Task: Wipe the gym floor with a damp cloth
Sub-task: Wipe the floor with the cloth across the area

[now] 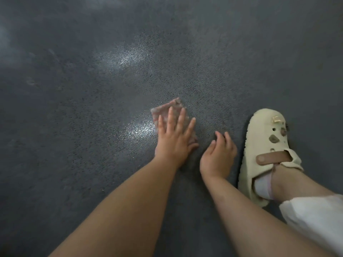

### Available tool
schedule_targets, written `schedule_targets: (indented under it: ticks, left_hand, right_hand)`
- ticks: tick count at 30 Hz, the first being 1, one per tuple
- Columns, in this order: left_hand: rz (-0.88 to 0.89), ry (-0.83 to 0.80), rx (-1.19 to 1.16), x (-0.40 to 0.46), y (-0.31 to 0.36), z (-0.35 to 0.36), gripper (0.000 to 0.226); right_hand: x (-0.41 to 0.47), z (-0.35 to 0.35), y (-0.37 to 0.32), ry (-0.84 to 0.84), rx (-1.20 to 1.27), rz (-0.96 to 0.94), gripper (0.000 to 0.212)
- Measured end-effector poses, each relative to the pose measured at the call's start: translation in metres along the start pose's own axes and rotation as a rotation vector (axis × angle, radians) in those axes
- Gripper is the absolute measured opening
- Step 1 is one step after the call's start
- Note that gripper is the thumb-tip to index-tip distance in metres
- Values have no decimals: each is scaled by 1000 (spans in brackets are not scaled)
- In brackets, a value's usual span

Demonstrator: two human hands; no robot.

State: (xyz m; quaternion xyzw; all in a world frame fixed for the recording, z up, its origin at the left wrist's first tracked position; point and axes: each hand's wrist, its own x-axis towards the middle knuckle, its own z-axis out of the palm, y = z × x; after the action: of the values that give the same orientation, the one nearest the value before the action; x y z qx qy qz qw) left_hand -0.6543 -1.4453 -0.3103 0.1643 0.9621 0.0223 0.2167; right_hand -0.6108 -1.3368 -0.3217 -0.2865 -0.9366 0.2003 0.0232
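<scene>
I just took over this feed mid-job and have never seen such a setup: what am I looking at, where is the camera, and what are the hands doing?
There is no machine here: a person works with bare hands, and the single camera sits on their head, looking down. The left hand presses flat on a pinkish cloth on the dark speckled floor, which shines wet beside the cloth. The right hand holds nothing, its fingers loosely curled just over the floor. On the right is the person's foot in a cream clog.
</scene>
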Motion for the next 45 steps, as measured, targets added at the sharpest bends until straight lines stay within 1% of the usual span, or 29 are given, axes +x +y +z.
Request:
schedule_targets:
  ticks: [2,5,7,8,9,10,13,14,16,17,18,19,21,22,24,26,27,28,29,31,32,34,35,37,39,41,42,43,45]
  left_hand:
    - [-48,14,21,-2,-28,1,83]
    - [-308,3,-54,-8,-60,1,88]
    - [-449,26,-151,-7,-60,-3,81]
    - [-469,30,-181,-6,-53,-4,74]
    - [-430,25,-189,-4,-40,-8,69]
    - [-323,14,-170,-3,-23,-7,64]
    - [198,9,-82,-7,19,9,64]
    - [318,-2,-23,-4,19,10,67]
    - [457,-14,164,14,9,2,70]
    - [497,4,229,26,2,-3,69]
    - [492,32,249,41,-6,-9,68]
    - [413,39,237,58,-14,-18,67]
    - [167,79,172,95,-35,-38,64]
    - [66,103,132,112,-44,-46,65]
    - [-102,90,34,137,-59,-58,65]
    - [-212,56,-44,150,-57,-65,65]
    - [-231,49,-59,150,-50,-66,65]
    - [-213,47,-54,149,-39,-65,64]
    - [-156,43,-31,144,-25,-63,64]
    - [17,26,44,128,8,-55,63]
    - [111,14,76,116,26,-49,62]
    - [279,-18,144,86,57,-32,60]
    - [349,-28,148,68,66,-21,59]
    - [464,-18,146,41,66,-2,62]
    - [495,-2,162,33,45,1,66]
    - [454,55,179,35,15,-8,64]
    - [386,78,178,35,-3,-12,60]
    - [286,79,154,33,-23,-12,59]
    - [-34,43,64,17,-66,-12,60]
  right_hand:
    - [-3,0,0,-37,-58,-30,43]
    - [-4,-3,2,-100,-107,-27,40]
    - [-2,-6,3,-94,-114,-42,39]
    - [0,-7,3,-75,-105,-49,39]
    - [3,-8,3,-45,-86,-56,41]
    - [8,-10,2,-21,-59,-65,43]
    - [27,-14,2,27,14,-111,44]
    - [34,-15,1,34,30,-112,44]
    - [48,-17,-1,4,38,-92,42]
    - [54,-16,-1,-15,24,-79,40]
    - [58,-15,1,-31,-3,-72,39]
    - [61,-15,2,-47,-36,-74,39]
    - [61,-11,3,-75,-87,-89,40]
    - [60,-10,5,-74,-93,-96,40]
    - [58,-7,7,-36,-82,-111,43]
    - [57,-5,9,-1,-59,-113,46]
    - [57,-4,9,-3,-33,-104,47]
    - [58,-4,7,5,23,-93,47]
    - [58,-5,7,31,110,-73,46]
    - [59,-10,7,103,279,-24,44]
    - [60,-12,9,150,320,-9,43]
    - [61,-18,13,208,341,27,41]
    - [61,-20,14,200,344,53,43]
    - [57,-23,16,159,325,78,45]
    - [48,-21,17,131,263,28,45]
    - [37,-17,17,117,183,-56,40]
    - [32,-14,17,109,146,-91,38]
    - [26,-13,15,100,120,-119,37]
    - [15,-11,12,79,93,-172,40]
